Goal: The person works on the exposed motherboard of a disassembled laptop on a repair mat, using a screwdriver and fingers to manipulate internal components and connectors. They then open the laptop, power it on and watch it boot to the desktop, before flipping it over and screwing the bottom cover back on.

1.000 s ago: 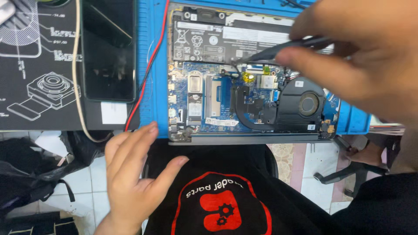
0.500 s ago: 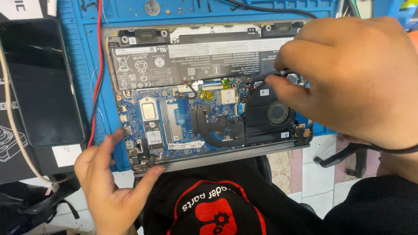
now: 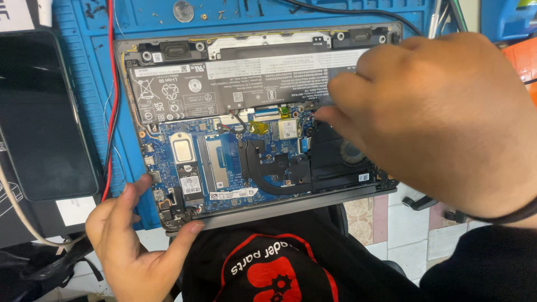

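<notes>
Right grip: right hand [image 3: 442, 123] pinches narrow; fingertips [image 3: 327, 114] meet over the board just right of the small wifi card [image 3: 287, 130]. What they hold is hidden; cannot tell if a tool is in there.
Left grip: left hand [image 3: 131, 235] open around the near-left corner of the laptop [image 3: 257, 120]; thumb on the near edge, fingers on the left hinge area. Bracing, not carrying.
Laptop position: centre of the blue work mat [image 3: 84, 95], base cover off, board up.
Long axis: runs left-right. Battery [image 3: 235, 84] along the far side, hinge edge near, toward the person.
Board layout: heat pipe [image 3: 268, 168] centre, fan [image 3: 341, 156] right, mostly under the right hand.
Around: dark phone [image 3: 42, 117] left of the mat, red wire [image 3: 112, 95] between phone and laptop, coin [image 3: 183, 10] far edge of the mat.
Risk 1: near edge overhangs the bench; if the left hand lets go, pressure from the right could tip the chassis.
Risk 2: fingertips work beside small connectors with the battery in place; a slip could bend a pin or short something.
Risk 3: loose screws on the mat could roll under the chassis.
</notes>
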The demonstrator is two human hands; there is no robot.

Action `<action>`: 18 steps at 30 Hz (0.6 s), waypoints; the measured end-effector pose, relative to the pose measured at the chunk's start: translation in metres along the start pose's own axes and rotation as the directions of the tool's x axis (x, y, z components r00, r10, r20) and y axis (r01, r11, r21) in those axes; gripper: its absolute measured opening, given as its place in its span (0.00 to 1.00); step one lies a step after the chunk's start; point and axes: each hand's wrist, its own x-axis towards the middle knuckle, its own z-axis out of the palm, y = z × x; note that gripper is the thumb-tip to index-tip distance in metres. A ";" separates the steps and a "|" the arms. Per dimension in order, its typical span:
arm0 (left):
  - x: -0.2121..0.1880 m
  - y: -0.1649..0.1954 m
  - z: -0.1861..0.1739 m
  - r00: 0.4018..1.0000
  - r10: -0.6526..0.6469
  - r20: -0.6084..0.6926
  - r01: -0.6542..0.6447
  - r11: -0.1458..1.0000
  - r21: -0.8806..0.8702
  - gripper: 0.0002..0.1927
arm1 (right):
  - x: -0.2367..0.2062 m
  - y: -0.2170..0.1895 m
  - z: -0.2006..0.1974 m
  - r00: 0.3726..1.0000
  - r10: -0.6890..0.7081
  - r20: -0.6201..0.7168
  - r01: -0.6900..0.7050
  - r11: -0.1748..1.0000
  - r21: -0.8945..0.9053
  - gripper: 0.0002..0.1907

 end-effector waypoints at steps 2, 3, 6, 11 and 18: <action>0.000 0.002 0.000 1.000 -0.014 0.002 0.014 1.000 0.007 0.53 | 0.002 -0.006 -0.005 0.986 0.041 0.162 -0.021 0.993 -0.119 0.21; 0.000 0.003 0.001 1.000 -0.013 -0.010 0.013 1.000 -0.021 0.52 | 0.003 -0.006 -0.007 0.995 -0.036 0.091 0.042 0.998 -0.055 0.17; 0.001 0.003 0.002 0.999 -0.006 -0.041 0.003 0.997 -0.080 0.50 | 0.010 0.001 -0.011 0.970 -0.210 -0.123 0.223 0.970 0.093 0.08; -0.002 -0.001 0.000 1.000 0.008 -0.009 -0.008 1.000 0.004 0.52 | 0.017 0.007 -0.014 0.859 -0.054 0.509 0.031 0.998 0.053 0.17; -0.001 -0.003 0.001 0.999 0.021 -0.026 -0.021 1.000 -0.003 0.48 | 0.013 0.007 -0.011 0.978 -0.066 0.198 0.021 0.975 0.223 0.15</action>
